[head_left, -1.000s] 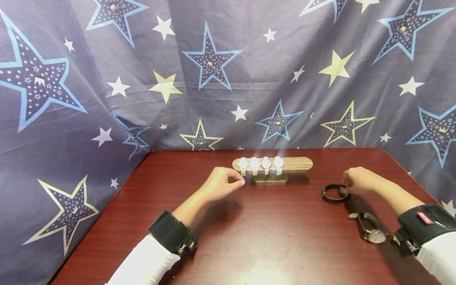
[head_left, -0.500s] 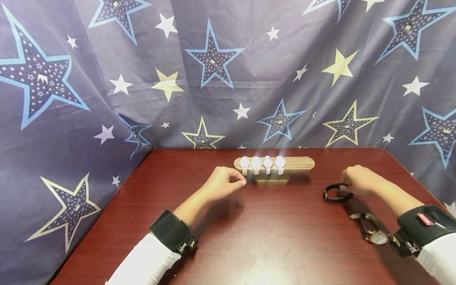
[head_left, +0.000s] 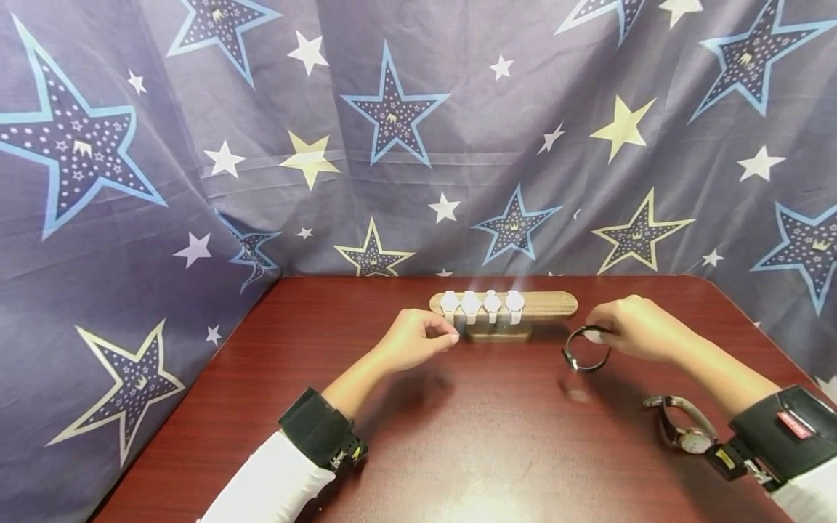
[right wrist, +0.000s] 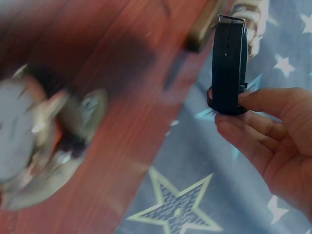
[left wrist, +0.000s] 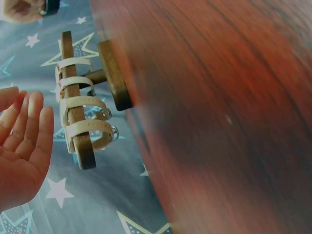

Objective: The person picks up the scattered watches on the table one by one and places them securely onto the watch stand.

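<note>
Six watches (right wrist: 227, 68), one stand (head_left: 551, 303), one table (head_left: 510, 436)

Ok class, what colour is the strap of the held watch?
Black; the strap shows best in the right wrist view.

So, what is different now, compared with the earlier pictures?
The right hand has lifted the black watch off the table and carried it leftward, nearer the wooden stand. The four pale watches and the gold-rimmed watch stayed put; the left hand barely moved.
</note>
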Motion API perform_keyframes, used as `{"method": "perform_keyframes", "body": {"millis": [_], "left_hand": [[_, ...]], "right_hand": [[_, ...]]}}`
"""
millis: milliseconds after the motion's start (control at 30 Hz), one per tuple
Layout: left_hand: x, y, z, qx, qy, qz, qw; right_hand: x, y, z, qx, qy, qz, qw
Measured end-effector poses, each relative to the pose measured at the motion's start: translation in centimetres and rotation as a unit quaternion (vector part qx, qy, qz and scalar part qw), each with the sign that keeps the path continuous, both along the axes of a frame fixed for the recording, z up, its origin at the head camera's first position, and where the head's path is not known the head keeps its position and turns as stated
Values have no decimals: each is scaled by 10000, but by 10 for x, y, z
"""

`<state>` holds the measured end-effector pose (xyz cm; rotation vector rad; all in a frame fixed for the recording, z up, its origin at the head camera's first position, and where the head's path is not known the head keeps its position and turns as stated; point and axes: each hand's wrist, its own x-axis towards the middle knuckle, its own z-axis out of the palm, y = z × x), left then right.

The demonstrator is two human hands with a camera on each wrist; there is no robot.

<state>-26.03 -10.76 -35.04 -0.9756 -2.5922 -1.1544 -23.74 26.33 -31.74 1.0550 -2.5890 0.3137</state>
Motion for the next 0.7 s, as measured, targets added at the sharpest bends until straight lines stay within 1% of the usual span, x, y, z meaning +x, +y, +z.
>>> {"method": "perform_keyframes", "body": {"millis": [200,333,433,533,600,700], "left_hand": [[4,10,5,8,-105,-128,9999],[10,20,11,93,-189,-276,9994],[13,29,14,334,-366,-378,9981],[16,40,17,725,-621,-480,9943],[18,48,18,960,-774,-453,9913],[19,58,20,1176,-774,-310,9896]], "right_hand": [[10,-28,12,-396,865,253,9951],[15,-44,19,-568,1179,408,9906],[20,-57,23,-694,1308,445,9880],[23,-69,26,-784,1444,421,9855],[25,-77,27,-853,1522,422,9838],[28,-88,27,-965,1625,394,9812]]}}
